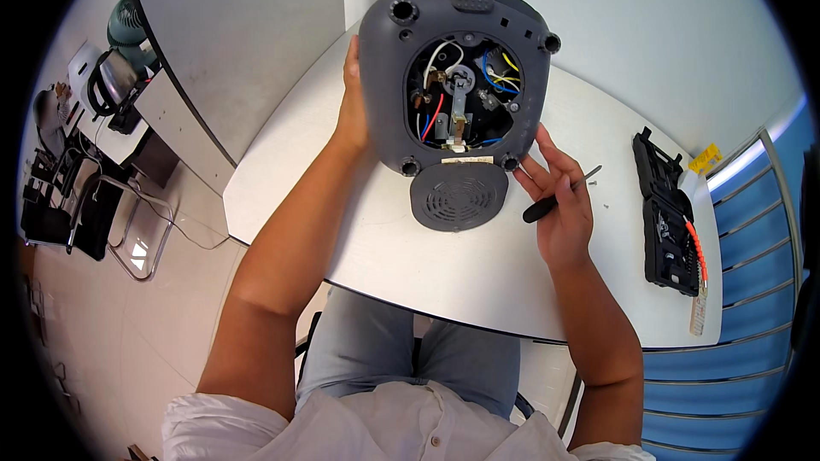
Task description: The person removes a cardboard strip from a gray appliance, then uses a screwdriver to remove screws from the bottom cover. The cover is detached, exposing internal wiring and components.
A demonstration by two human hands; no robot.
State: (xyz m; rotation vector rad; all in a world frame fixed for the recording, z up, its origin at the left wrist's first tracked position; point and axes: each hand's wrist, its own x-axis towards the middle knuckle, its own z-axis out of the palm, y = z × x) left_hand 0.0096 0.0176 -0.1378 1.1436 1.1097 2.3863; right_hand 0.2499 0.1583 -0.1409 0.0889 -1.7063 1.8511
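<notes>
Right hand (564, 213): partly closed round a black screwdriver (541, 208), grip looks loose, fingertips up at the lower right corner of the grey appliance (380, 111). Driver axis is diagonal: butt low left, tip up right, so the tip points away from the appliance's round opening (461, 94).

Left hand (353, 90): flat along the appliance's left side, mostly hidden; can't tell how far the fingers curl behind.

Appliance sits up-left of the right hand and between the two hands, underside facing the wearer. Right fingertips are nearer the opening's rim than the left hand; coloured wires (499, 81) and a metal bracket (459, 107) show inside.

Vented cover (457, 196) is off, just below the opening, near side. Tiny screws (595, 183), by the look of them, lie on the tabletop (401, 265) just right of the driver. Tool case (668, 239) open, far right.
</notes>
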